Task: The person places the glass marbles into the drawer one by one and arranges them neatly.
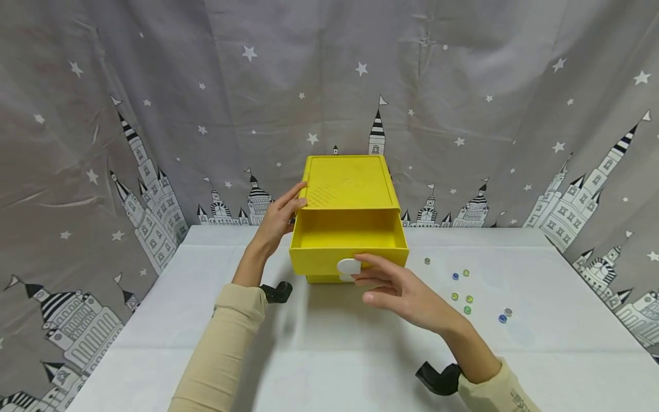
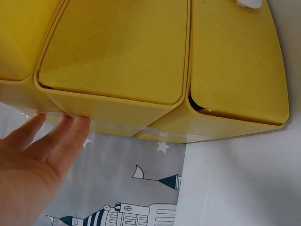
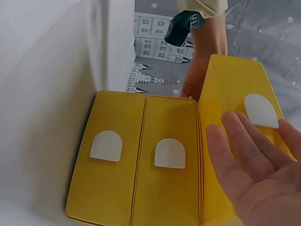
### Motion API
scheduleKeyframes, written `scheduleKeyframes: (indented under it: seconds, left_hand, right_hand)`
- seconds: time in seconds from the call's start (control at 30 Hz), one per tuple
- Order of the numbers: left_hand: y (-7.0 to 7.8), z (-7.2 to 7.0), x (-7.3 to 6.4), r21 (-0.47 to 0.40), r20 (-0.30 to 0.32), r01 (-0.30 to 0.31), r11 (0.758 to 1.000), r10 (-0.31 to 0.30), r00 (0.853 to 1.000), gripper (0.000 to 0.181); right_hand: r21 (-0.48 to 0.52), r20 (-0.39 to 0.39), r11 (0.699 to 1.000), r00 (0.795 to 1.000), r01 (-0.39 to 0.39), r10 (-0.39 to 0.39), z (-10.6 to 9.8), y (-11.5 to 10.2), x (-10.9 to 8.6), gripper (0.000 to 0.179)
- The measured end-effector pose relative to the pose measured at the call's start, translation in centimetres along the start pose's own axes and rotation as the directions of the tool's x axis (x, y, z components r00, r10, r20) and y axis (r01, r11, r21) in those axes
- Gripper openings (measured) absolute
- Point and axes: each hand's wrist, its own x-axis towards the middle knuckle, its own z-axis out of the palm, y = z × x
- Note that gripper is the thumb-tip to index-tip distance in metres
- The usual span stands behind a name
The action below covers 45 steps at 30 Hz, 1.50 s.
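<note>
A yellow drawer cabinet (image 1: 350,182) stands on the white table, its top drawer (image 1: 309,261) pulled out and its bare yellow inside visible. My left hand (image 1: 277,224) rests its fingertips against the cabinet's left side, fingers nearly straight in the left wrist view. My right hand (image 1: 412,294) is in front of the pulled-out drawer, one finger touching the edge of its white handle (image 3: 261,111). The other fingers extend loosely, not curled round the handle. Two lower drawers with white handles, a middle one (image 3: 165,188) and a bottom one (image 3: 104,183), are shut in the right wrist view.
Several small round pieces, such as a blue one (image 1: 502,319), a green one (image 1: 467,309) and a greyish one (image 1: 508,312), lie on the white tabletop (image 1: 329,366) right of the cabinet. Behind hangs a grey curtain (image 1: 329,68) printed with castles and stars.
</note>
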Motion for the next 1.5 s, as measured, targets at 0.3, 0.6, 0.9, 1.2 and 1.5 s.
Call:
scheduleKeyframes:
  seconds: [0.3,0.6,0.9,1.2,1.5]
  left_hand:
    - [0.0,0.0,0.0,-0.010,-0.001,0.006,1.000,-0.006,1.000,0.057]
    - [-0.1,0.1,0.0,-0.008,-0.003,-0.011,1.000,0.011,1.000,0.058]
    - [-0.1,0.0,0.1,-0.008,-0.003,0.011,1.000,-0.011,1.000,0.058]
    - [-0.1,0.0,0.1,-0.009,0.010,0.002,1.000,-0.002,1.000,0.058]
    - [-0.1,-0.1,0.0,-0.010,0.008,-0.004,1.000,0.004,1.000,0.058]
  right_hand:
    - [-0.021,-0.004,1.000,1.000,0.014,-0.014,-0.1,0.3,-0.2,0.061]
    - [-0.077,-0.077,0.996,0.995,0.052,-0.058,-0.4,0.9,-1.4,0.057]
    - [-0.146,-0.243,0.979,0.954,0.144,-0.177,-1.4,1.9,-2.8,0.026]
    - [-0.183,-0.350,0.983,0.935,-0.009,-0.057,-3.1,3.0,-5.0,0.023]
    - [-0.210,-0.463,0.966,0.885,-0.153,0.040,-4.8,4.4,-6.8,0.026]
